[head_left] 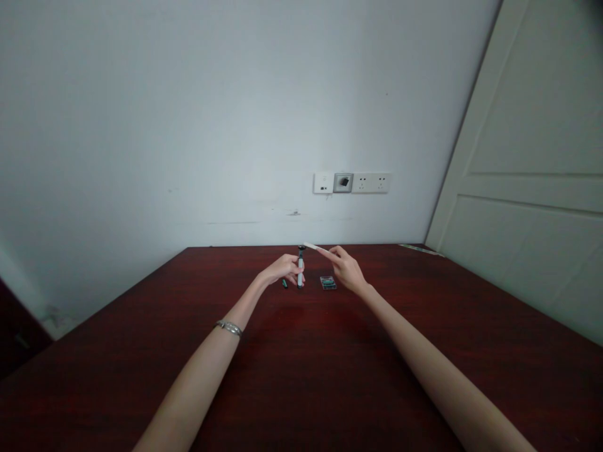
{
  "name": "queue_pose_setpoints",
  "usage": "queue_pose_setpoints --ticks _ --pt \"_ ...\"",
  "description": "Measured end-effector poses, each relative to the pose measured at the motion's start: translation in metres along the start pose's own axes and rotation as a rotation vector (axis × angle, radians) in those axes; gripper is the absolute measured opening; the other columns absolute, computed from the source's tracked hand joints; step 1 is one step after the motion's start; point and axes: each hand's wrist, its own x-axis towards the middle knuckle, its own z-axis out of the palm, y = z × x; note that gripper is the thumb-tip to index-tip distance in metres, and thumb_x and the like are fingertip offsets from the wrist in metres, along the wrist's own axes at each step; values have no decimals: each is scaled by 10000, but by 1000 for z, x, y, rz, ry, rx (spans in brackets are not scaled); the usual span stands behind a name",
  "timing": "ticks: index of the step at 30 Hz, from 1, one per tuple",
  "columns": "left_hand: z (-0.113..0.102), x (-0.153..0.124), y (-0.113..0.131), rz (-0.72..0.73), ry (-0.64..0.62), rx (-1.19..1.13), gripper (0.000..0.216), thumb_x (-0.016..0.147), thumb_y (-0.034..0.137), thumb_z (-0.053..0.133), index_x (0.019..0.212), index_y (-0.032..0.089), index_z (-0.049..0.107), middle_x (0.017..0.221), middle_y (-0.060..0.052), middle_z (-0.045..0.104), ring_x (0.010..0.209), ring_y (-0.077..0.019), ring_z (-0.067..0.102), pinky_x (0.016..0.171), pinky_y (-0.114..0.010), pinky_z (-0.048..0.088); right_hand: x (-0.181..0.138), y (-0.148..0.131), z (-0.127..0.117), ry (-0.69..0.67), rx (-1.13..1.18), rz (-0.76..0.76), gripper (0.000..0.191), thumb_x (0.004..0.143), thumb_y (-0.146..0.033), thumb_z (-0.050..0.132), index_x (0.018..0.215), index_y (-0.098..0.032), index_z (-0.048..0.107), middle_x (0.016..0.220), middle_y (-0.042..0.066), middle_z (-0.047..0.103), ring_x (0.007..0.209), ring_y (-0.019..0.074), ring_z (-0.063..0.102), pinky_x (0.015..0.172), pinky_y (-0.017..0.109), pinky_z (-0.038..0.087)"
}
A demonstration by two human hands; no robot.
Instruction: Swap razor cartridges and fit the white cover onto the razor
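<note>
My left hand (286, 269) is closed around the pale handle of a razor (300, 271), which stands upright with its dark head at the top. A thin white stick (316, 248) is pinched in my right hand (347, 269). It points left, and its far tip is right by the razor's head; whether they touch I cannot tell. Below and between the hands, a small clear case (328, 283) with dark green pieces inside lies on the table. Partly behind my left fingers is a small dark green piece (285, 284), perhaps a blade cartridge.
The dark red wooden table (301, 376) reaches back to a pale wall with a row of sockets (371, 182). A light panelled door (527, 188) stands at the right. Near the table's back right corner lies a thin flat strip (421, 250).
</note>
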Motion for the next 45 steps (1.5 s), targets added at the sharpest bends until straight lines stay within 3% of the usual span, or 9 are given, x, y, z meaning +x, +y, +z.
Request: queue_pose_setpoints --ticks 8,15,21,25,28,32,37,40,45 --pt "6 -1 4 9 35 12 153 709 204 586 761 122 467 652 -102 662 575 -195 661 544 -290 525 2 -9 1 12 -9 -28 560 836 -55 362 1311 -344 426 998 41 529 829 132 523 728 223 441" --pt "0 -2 8 52 105 44 113 730 161 564 784 118 475 648 -95 660 559 -177 655 512 -253 516 -4 4 1 56 -18 30 538 838 -77 375 1314 -321 432 978 45 537 790 130 530 690 215 451" --pt "2 2 1 66 67 83 117 742 174 572 793 121 481 647 -87 665 564 -168 655 525 -249 514 3 -9 -1 33 -20 -44 549 844 -78 368 1324 -342 410 982 39 536 796 127 527 692 211 444" --pt "1 0 3 112 48 40 169 733 194 603 831 115 491 661 -83 666 576 -164 655 536 -247 513 -1 -2 -3 17 1 -16 533 842 -94 379 1318 -327 425 958 36 540 744 116 520 666 199 439" --pt "0 -1 10 154 65 9 178 732 191 610 838 116 488 677 -78 665 592 -161 656 545 -247 516 -6 8 -2 57 116 79 467 853 -141 382 1275 -311 487 912 33 547 727 116 515 661 206 433" --pt "2 3 12 145 129 43 124 761 159 566 838 117 479 669 -74 658 566 -151 647 522 -239 507 1 7 9 216 480 273 411 871 -242 362 1240 -203 537 764 21 549 662 116 487 652 235 428" --pt "7 10 4 152 159 -10 184 765 146 577 918 115 480 716 -83 660 618 -152 652 597 -284 517 14 -13 19 115 870 487 485 820 -374 432 1227 -135 543 668 -11 531 480 73 353 457 199 328" --pt "8 9 2 165 146 -93 224 772 144 576 971 115 477 778 -97 664 696 -158 657 679 -325 515 16 -21 18 72 933 513 510 795 -391 460 1221 -124 548 658 -13 533 464 66 337 437 192 301" --pt "11 5 0 138 93 -147 222 797 128 536 1005 122 457 814 -95 652 736 -158 651 730 -337 495 15 -32 13 125 827 475 471 821 -350 417 1220 -138 552 672 -8 542 493 76 373 468 196 325"
